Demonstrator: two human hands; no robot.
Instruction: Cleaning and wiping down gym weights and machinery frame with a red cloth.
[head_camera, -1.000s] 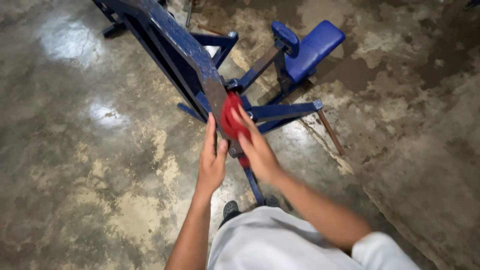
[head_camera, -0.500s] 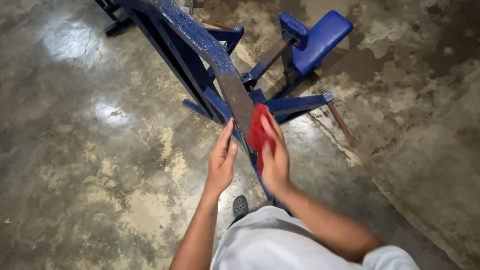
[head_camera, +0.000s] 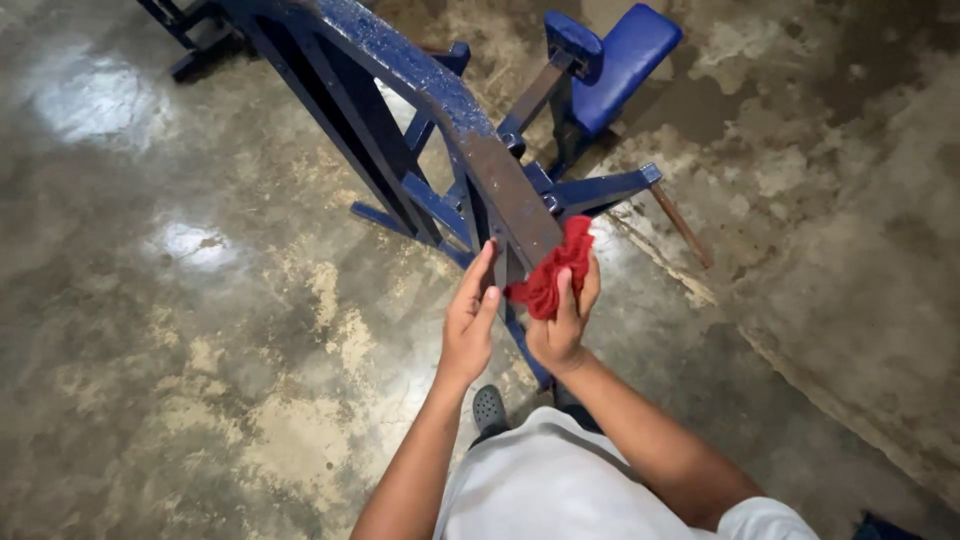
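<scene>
Your right hand (head_camera: 560, 325) is closed around a crumpled red rag (head_camera: 550, 275), fingers wrapped over the cloth and pressing it against the lower end of the bare, rusted beam (head_camera: 515, 205) of a blue steel exercise-machine frame (head_camera: 380, 60). Your left hand (head_camera: 468, 320) is open, fingers straight and held together, its fingertips (head_camera: 487, 258) resting against the left edge of the same beam end, just beside the rag. The rag sits at the beam's tip, between your two hands. A blue padded seat (head_camera: 625, 60) stands on the frame beyond the beam, well apart from both hands. A thin brown rod (head_camera: 680, 225) projects from a blue cross-member to the right. Your dark perforated shoe (head_camera: 489, 407) rests on the stained concrete floor (head_camera: 180, 350) below your left wrist.
</scene>
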